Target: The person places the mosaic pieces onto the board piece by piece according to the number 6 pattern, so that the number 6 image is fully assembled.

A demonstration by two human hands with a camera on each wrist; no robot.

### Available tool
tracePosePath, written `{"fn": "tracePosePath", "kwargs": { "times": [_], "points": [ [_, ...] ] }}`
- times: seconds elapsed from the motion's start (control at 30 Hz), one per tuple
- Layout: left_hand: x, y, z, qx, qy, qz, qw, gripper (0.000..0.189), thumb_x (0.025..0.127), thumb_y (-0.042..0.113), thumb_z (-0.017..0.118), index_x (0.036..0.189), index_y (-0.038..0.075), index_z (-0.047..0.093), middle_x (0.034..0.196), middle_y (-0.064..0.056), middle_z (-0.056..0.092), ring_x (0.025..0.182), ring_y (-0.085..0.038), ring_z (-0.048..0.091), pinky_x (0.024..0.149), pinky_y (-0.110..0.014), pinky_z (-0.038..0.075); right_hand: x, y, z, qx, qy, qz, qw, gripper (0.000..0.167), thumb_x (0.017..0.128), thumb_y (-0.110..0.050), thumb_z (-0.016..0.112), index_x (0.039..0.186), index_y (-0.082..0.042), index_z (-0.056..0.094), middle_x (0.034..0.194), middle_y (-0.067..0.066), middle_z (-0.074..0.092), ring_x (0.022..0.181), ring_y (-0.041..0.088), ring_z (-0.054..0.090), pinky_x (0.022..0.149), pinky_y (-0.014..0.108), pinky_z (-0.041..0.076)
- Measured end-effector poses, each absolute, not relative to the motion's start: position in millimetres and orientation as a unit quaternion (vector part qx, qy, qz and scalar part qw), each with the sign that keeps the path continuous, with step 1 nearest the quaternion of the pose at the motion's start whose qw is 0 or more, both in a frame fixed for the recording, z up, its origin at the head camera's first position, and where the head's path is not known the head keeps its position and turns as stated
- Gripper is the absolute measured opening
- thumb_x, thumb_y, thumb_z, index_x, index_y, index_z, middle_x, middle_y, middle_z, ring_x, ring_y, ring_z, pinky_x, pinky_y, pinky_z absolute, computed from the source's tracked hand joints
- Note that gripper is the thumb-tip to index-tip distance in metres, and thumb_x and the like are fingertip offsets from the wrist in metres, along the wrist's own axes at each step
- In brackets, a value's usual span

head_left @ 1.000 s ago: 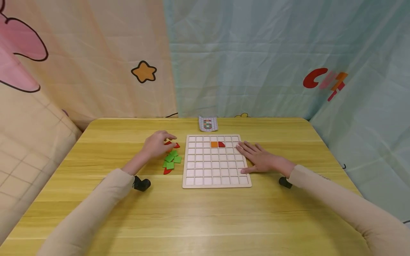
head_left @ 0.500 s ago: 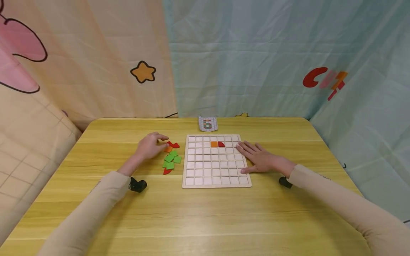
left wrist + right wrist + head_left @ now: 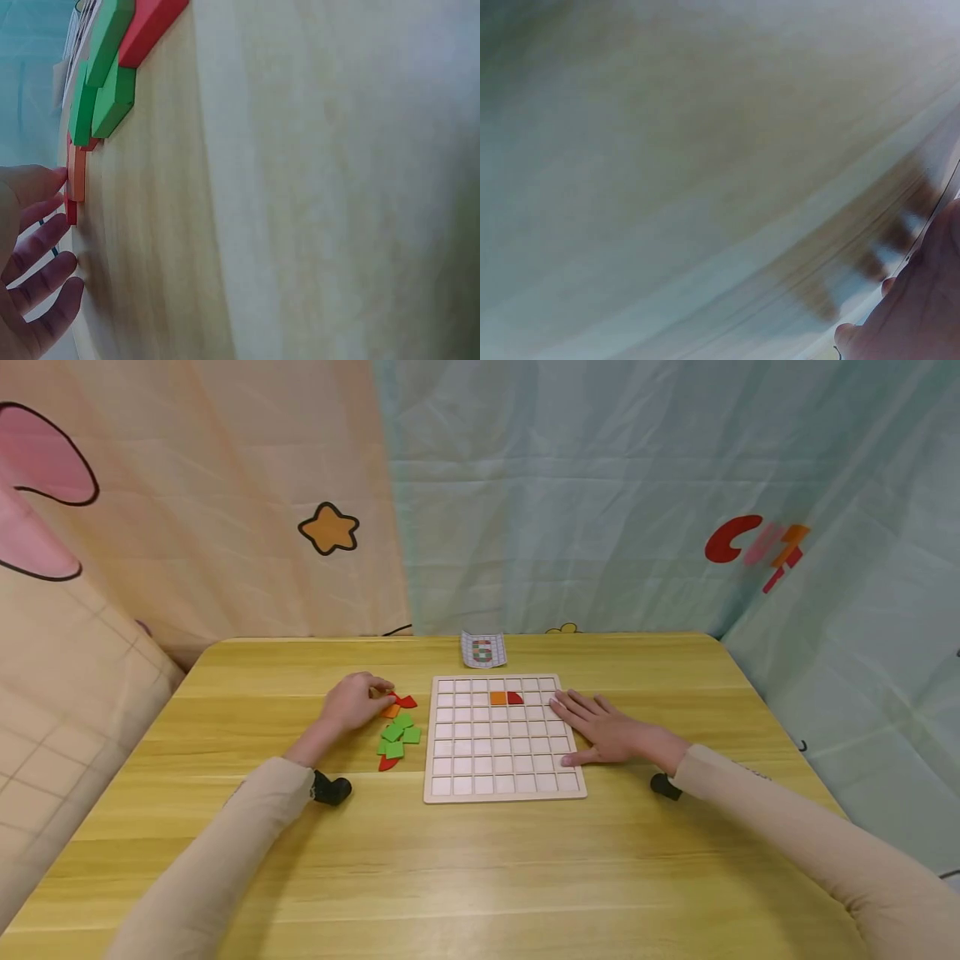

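Note:
My left hand (image 3: 352, 702) is at the far end of a small pile of flat tiles, pinching a red tile (image 3: 70, 210) between thumb and index finger. Its other fingers are spread loosely in the left wrist view. An orange tile (image 3: 391, 712) lies right by the thumb, with another red tile (image 3: 407, 702) just beyond. Several green tiles (image 3: 393, 749) overlap nearer me. My right hand (image 3: 603, 731) lies flat with fingers spread on the right edge of a white grid board (image 3: 483, 747). On the board, an orange square (image 3: 498, 697) and a red quarter-circle (image 3: 515, 697) sit side by side.
A small pattern card (image 3: 483, 650) with a coloured figure on a grid stands behind the board. The wooden table (image 3: 480, 868) ends at a curtain (image 3: 480, 510) at the back. Black wrist-worn devices (image 3: 332, 789) sit under both forearms.
My left hand first drew back left from the pile, then its thumb and index finger came together at the red tile. My right hand has stayed on the board's edge.

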State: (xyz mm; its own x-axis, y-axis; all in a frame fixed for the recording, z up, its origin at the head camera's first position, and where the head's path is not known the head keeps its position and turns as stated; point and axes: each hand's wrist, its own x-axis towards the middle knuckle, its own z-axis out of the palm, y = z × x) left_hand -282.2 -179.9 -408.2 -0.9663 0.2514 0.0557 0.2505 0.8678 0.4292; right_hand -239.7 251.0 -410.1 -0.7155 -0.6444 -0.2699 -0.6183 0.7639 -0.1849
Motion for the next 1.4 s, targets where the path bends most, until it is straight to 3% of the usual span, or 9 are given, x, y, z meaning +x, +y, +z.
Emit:
{"fn": "tracePosePath", "kwargs": {
  "times": [0.3, 0.5, 0.73, 1.1, 1.3, 1.37, 1.4],
  "points": [
    [-288.5, -181.2, -411.0, 0.134, 0.966, 0.219, -0.003, 0.028, 0.092, 0.022, 0.064, 0.116, 0.008, 0.071, 0.115, -0.015, 0.068, 0.09, -0.026, 0.058, 0.072, -0.038, 0.046, -240.1, 251.4, -411.3, -0.348, 0.924, -0.042, 0.153, 0.095, 0.091, -0.061, 0.05, 0.155, -0.009, 0.004, 0.162, 0.015, -0.004, 0.149, 0.038, -0.001, 0.114, 0.063, 0.008],
    [-290.1, -184.3, -413.9, 0.132, 0.967, 0.217, -0.021, 0.025, 0.093, 0.015, 0.061, 0.116, 0.007, 0.07, 0.12, -0.018, 0.065, 0.101, -0.033, 0.057, 0.079, -0.046, 0.048, -240.1, 251.1, -410.9, -0.347, 0.925, -0.037, 0.153, 0.096, 0.09, -0.062, 0.05, 0.155, -0.01, 0.004, 0.162, 0.014, -0.004, 0.149, 0.036, -0.001, 0.115, 0.062, 0.007],
    [-285.7, -181.6, -412.2, 0.085, 0.97, 0.227, -0.026, 0.039, 0.09, 0.032, 0.064, 0.118, 0.005, 0.068, 0.12, -0.02, 0.064, 0.116, -0.038, 0.054, 0.088, -0.051, 0.048, -240.6, 251.1, -411.6, -0.346, 0.925, -0.031, 0.153, 0.096, 0.09, -0.062, 0.05, 0.156, -0.01, 0.004, 0.162, 0.014, -0.004, 0.149, 0.036, -0.002, 0.115, 0.062, 0.007],
    [-287.4, -181.4, -410.5, 0.067, 0.969, 0.239, -0.006, 0.037, 0.087, 0.031, 0.068, 0.113, 0.005, 0.071, 0.118, -0.02, 0.066, 0.111, -0.036, 0.057, 0.089, -0.048, 0.047, -241.1, 250.2, -411.2, -0.344, 0.925, -0.031, 0.158, 0.095, 0.09, -0.061, 0.05, 0.156, -0.011, 0.003, 0.162, 0.013, -0.005, 0.149, 0.035, -0.002, 0.115, 0.062, 0.008],
    [-287.9, -181.6, -405.9, 0.083, 0.962, 0.258, 0.017, 0.03, 0.088, 0.017, 0.064, 0.114, 0.003, 0.07, 0.112, -0.022, 0.066, 0.084, -0.026, 0.051, 0.067, -0.031, 0.039, -240.2, 249.9, -409.4, -0.343, 0.925, -0.03, 0.159, 0.096, 0.09, -0.062, 0.05, 0.156, -0.01, 0.003, 0.162, 0.014, -0.004, 0.149, 0.036, -0.001, 0.114, 0.062, 0.008],
    [-287.3, -181.5, -404.8, 0.083, 0.962, 0.26, 0.02, 0.032, 0.088, 0.014, 0.063, 0.117, 0.001, 0.068, 0.111, -0.023, 0.065, 0.081, -0.025, 0.049, 0.065, -0.03, 0.036, -240.2, 250.1, -409.2, -0.342, 0.926, -0.029, 0.161, 0.096, 0.09, -0.062, 0.05, 0.156, -0.01, 0.003, 0.162, 0.013, -0.004, 0.149, 0.036, -0.002, 0.115, 0.062, 0.008],
    [-287.0, -181.6, -404.8, 0.083, 0.962, 0.261, 0.02, 0.034, 0.088, 0.014, 0.062, 0.119, 0.0, 0.067, 0.113, -0.024, 0.064, 0.084, -0.028, 0.052, 0.068, -0.032, 0.041, -240.3, 250.0, -409.1, -0.342, 0.925, -0.029, 0.161, 0.095, 0.09, -0.062, 0.05, 0.156, -0.01, 0.003, 0.162, 0.014, -0.004, 0.149, 0.036, -0.002, 0.115, 0.062, 0.008]
  ]
}}
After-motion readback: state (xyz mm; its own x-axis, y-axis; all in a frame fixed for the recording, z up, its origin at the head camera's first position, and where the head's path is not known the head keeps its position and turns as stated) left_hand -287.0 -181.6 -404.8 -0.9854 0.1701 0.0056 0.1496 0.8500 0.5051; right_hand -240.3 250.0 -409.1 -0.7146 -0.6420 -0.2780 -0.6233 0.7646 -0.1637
